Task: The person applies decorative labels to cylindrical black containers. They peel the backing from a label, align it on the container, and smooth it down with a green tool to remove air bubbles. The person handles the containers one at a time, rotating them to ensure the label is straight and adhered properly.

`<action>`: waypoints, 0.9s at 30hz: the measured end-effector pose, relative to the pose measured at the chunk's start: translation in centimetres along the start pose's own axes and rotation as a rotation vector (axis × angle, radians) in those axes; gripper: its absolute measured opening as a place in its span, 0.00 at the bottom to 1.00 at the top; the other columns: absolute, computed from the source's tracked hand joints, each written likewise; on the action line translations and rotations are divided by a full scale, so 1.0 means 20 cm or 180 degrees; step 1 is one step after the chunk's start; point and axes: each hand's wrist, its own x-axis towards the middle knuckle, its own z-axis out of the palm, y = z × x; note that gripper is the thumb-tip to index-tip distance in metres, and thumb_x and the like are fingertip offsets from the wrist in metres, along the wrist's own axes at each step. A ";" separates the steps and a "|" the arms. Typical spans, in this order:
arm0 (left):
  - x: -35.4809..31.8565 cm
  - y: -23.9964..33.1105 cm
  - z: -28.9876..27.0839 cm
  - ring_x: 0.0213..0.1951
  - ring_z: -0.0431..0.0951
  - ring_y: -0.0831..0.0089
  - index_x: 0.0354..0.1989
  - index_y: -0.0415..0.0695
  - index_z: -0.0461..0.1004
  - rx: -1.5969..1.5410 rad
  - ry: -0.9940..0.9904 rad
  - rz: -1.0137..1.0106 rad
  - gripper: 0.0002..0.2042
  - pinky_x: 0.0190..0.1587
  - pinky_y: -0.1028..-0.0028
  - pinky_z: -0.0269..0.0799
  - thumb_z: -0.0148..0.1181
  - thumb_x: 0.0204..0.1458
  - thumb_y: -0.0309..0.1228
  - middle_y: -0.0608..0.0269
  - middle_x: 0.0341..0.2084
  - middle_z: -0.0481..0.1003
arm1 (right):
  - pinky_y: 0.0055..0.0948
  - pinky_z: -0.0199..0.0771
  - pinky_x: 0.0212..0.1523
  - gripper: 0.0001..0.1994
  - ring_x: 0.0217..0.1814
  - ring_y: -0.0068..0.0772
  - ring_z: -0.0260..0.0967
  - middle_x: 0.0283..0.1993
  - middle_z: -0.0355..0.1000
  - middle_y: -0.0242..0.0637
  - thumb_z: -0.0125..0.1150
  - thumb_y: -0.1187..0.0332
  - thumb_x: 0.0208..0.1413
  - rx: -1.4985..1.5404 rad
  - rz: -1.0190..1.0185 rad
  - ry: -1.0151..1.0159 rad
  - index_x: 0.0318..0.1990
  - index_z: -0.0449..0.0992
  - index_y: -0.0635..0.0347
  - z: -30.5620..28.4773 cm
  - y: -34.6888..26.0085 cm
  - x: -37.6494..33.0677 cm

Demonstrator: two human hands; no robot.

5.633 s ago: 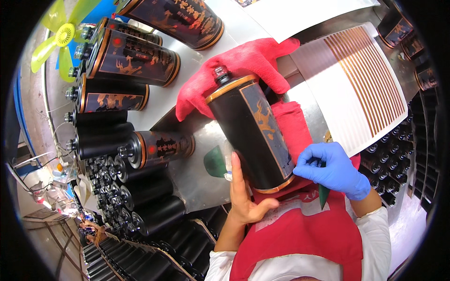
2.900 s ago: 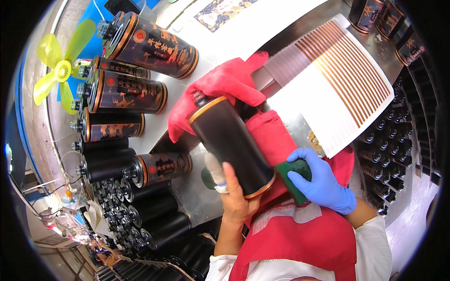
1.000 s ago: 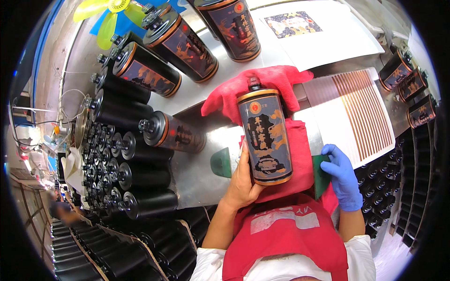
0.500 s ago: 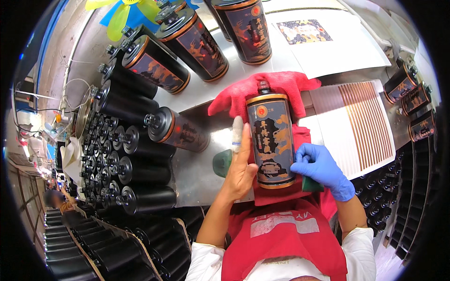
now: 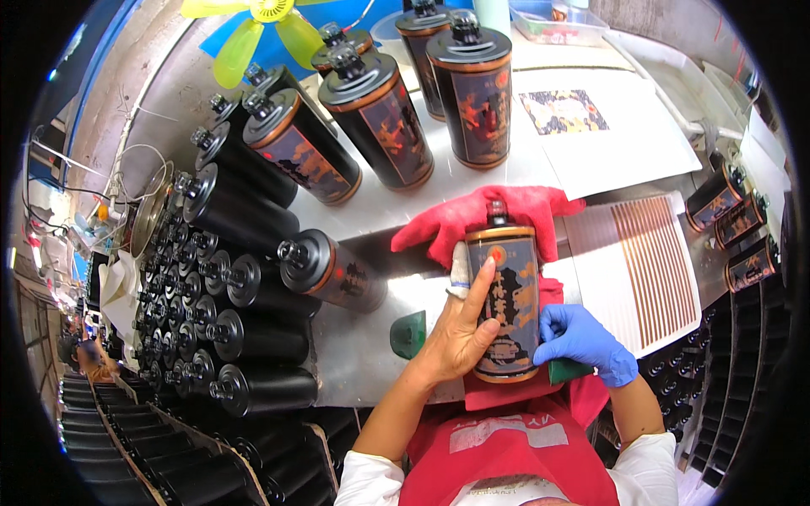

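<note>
A black bottle point(image 5: 509, 295) with a gold-and-orange label lies on a red cloth point(image 5: 489, 221) on the metal table point(image 5: 363, 363), its cap pointing away from me. My left hand point(image 5: 460, 333) is bare, with a white wrap on one finger, and grips the bottle's left side with fingers laid over the label. My right hand point(image 5: 582, 341) wears a blue glove and presses a green scraper point(image 5: 567, 369) against the bottle's lower right side.
Several labelled black bottles point(image 5: 384, 126) stand at the back; many plain black ones point(image 5: 245, 287) crowd the left. A second green scraper point(image 5: 409, 333) lies on the table. Striped label sheet point(image 5: 641, 266) at right, more bottles point(image 5: 726, 228) beyond it, a yellow-green fan point(image 5: 257, 25) at the top.
The bottle has been turned from tilted to straight and its label now faces up. My gloved hand has moved in from the side onto the bottle's lower right with the scraper.
</note>
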 end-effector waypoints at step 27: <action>0.09 0.05 0.06 0.60 0.63 0.55 0.68 0.44 0.22 -0.1487 0.0732 -0.0307 0.44 0.60 0.61 0.61 0.50 0.58 0.45 0.42 0.63 0.52 | 0.16 0.65 0.29 0.09 0.26 0.14 0.63 0.25 0.67 0.26 0.66 0.68 0.51 0.1025 -0.0276 0.0237 0.28 0.70 0.59 -0.12 -0.28 0.17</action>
